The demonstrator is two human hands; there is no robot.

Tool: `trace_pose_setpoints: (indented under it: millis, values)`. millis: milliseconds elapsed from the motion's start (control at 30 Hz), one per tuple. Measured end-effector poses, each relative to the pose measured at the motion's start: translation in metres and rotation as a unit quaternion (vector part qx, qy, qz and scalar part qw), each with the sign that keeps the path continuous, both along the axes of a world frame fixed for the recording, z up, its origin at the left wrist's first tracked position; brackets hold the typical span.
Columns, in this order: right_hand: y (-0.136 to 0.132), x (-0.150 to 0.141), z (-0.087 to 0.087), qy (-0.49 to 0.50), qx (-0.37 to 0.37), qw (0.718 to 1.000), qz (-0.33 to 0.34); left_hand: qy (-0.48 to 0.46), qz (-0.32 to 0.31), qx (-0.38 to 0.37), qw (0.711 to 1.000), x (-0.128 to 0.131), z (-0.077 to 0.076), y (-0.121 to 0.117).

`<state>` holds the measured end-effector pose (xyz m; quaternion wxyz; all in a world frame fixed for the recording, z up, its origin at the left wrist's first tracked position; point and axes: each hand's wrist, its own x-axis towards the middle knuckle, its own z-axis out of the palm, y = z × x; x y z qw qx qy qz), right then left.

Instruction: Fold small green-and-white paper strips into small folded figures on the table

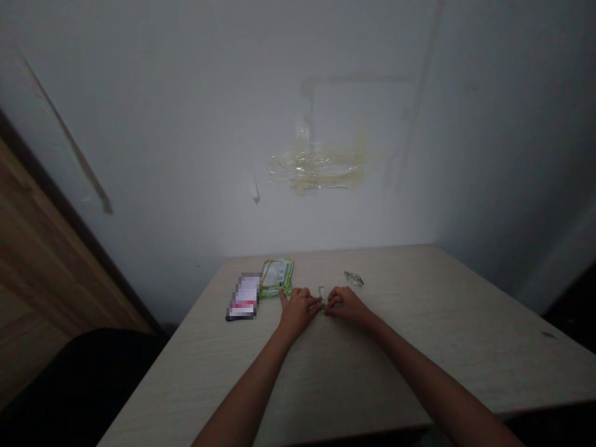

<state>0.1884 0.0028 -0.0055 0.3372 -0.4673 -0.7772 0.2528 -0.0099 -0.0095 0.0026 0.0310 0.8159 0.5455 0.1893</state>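
left hand (297, 310): fingers drawn narrow, pinching a small green-and-white packet (321, 292)
right hand (345, 305): fingers likewise narrow at the packet's three o'clock side
packet: between the hands, over the table (372, 385)
stack of green packets (277, 277): eleven o'clock from left hand
phone (244, 297): between nine and ten, screen pixelated
small flat piece (354, 279): one o'clock from right hand

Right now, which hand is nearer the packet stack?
Left. Your left hand is by the near right corner of the packet stack; your right hand is farther off to the right.
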Motion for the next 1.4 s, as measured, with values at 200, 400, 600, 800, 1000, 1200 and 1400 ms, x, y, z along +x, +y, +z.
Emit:
trace_pose_setpoints:
  millis: [200,400,600,800,1000,1200,1400]
  values:
    - [-0.003,0.000,0.000,0.043,-0.023,0.999,0.015,-0.015,-0.002,0.001,1.000,-0.001,-0.002,0.001]
    - [0.002,0.001,-0.009,0.184,-0.116,0.976,0.023,-0.016,0.002,0.004,1.000,0.001,-0.002,0.001]
    - [0.007,0.005,-0.012,0.215,-0.105,0.971,0.004,-0.005,0.006,0.002,1.000,0.001,-0.002,0.001]
    - [0.008,0.004,-0.013,0.162,-0.057,0.984,-0.036,-0.011,0.004,0.013,1.000,0.001,-0.004,0.002]
    - [0.005,0.004,-0.012,0.138,-0.053,0.989,-0.013,0.001,0.018,0.007,1.000,0.003,-0.001,0.000]
    - [0.004,0.002,-0.009,0.086,0.001,0.995,-0.049,-0.007,0.016,0.007,1.000,0.004,0.001,-0.002]
    - [0.008,-0.001,-0.010,0.062,0.025,0.996,-0.065,-0.020,0.010,-0.003,1.000,0.003,0.000,0.000]
